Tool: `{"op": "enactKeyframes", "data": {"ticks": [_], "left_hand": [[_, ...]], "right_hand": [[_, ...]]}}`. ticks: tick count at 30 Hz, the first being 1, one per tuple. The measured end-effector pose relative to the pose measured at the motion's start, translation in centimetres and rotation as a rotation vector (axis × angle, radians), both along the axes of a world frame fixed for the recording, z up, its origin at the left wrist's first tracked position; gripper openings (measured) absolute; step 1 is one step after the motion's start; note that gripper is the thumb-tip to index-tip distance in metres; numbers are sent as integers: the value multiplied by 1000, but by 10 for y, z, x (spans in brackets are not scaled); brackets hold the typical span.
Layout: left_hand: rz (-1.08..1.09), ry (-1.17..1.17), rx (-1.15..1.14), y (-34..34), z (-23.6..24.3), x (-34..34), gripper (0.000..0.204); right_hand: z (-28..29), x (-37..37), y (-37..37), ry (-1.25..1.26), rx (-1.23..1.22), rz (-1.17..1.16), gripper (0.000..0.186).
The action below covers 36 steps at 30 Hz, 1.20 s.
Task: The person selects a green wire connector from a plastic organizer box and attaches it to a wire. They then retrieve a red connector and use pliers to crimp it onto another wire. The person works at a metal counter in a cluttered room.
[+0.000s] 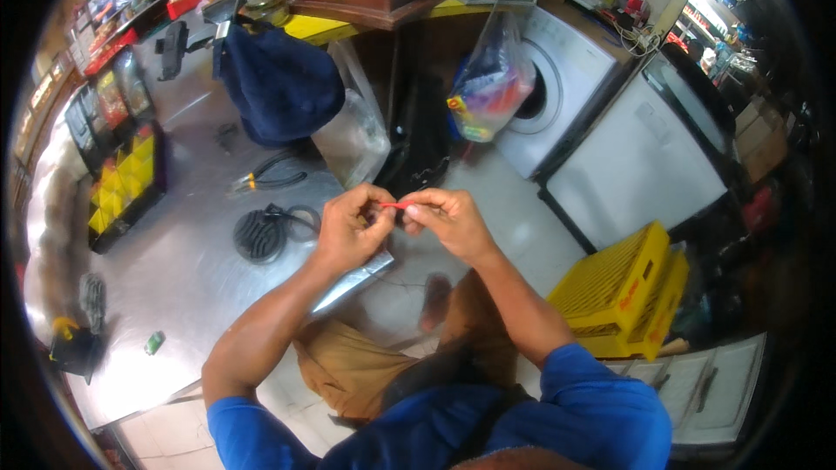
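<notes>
A short, thin red piece point(398, 204), like a bit of wire or tubing, stretches between my two hands past the table's corner. My left hand point(353, 218) pinches one end with thumb and forefinger, the other fingers curled in. The other end is pinched by my right hand point(444, 216), its fingertips close to the left ones. On the metal table point(196, 274) just left of my left hand lies a black round ridged part point(259, 236) with a black loop beside it. Beyond it rest pliers point(272, 176) with dark handles and orange bands.
A dark blue cloth bag point(283, 83) hangs at the table's far side. An organizer case point(126, 174) with yellow compartments lies open at left. A small green item point(155, 342) sits near the table's front. Yellow crates point(614, 292) and a white washing machine point(562, 78) stand to the right.
</notes>
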<state>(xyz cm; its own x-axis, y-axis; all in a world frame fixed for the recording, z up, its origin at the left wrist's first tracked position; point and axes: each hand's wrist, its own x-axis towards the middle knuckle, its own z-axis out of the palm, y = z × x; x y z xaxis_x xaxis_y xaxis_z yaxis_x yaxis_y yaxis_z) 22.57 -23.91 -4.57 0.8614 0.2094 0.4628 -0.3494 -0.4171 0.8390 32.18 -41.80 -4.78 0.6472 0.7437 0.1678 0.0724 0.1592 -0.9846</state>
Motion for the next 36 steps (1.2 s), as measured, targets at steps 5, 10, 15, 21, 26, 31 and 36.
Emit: {"op": "enactKeyframes", "data": {"ticks": [5, 10, 15, 21, 26, 31, 36], "left_hand": [[-176, 77, -351, 2, 3, -1, 14], [-166, 102, -396, 5, 2, 2, 15], [-157, 51, -325, 8, -1, 5, 16], [-136, 104, -328, 13, -9, 7, 17], [-268, 153, -525, 12, -2, 5, 21], [-355, 177, -630, 15, 4, 4, 19], [-316, 74, -638, 15, -6, 9, 13]], "right_hand": [[-5, -10, 11, -40, 54, -93, 20], [-5, -15, 18, -48, 104, -147, 17], [-7, -13, 25, -100, 66, -219, 24], [1, -17, 35, -117, 130, -256, 29], [3, -15, 38, 0, 173, -197, 35], [-4, -9, 42, 57, 212, -158, 35], [-5, -6, 38, 58, 204, -189, 37]]}}
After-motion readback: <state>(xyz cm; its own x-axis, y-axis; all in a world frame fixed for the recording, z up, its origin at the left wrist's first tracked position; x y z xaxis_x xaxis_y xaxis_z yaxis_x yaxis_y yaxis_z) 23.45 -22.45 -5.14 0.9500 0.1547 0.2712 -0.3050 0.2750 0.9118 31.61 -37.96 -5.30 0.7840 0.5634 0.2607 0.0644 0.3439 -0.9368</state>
